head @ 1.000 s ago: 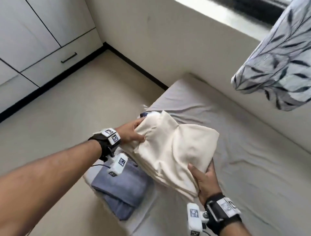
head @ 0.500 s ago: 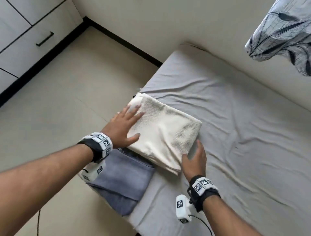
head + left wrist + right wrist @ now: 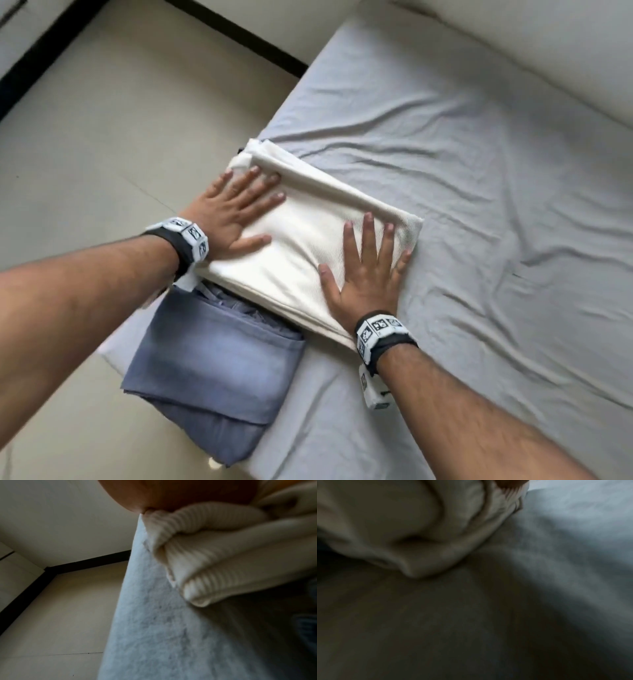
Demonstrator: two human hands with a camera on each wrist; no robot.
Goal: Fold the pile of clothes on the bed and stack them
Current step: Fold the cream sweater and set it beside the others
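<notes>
A folded cream ribbed garment (image 3: 308, 240) lies on the grey bed sheet (image 3: 479, 205) near the bed's left edge. My left hand (image 3: 236, 209) presses flat on its left part, fingers spread and straight. On its right part my right hand (image 3: 370, 270) lies flat too, fingers straight. A folded blue-grey garment (image 3: 212, 370) sits just in front, partly under the cream one's near edge. The left wrist view shows the cream folds (image 3: 223, 555) up close above the sheet's edge (image 3: 154, 628). In the dark right wrist view the cream fabric (image 3: 402, 527) meets the sheet (image 3: 573, 534).
The bed's left edge drops to a beige tiled floor (image 3: 102, 171). A cream wall (image 3: 513, 51) with a black skirting (image 3: 239, 34) runs behind the bed. Wrinkled bare sheet spreads to the right of the garments.
The cream garment has gone from held up to lying flat on the bed. Both hands moved onto its top and now press it flat. The camera tilted down, so the hanging patterned cloth left view.
</notes>
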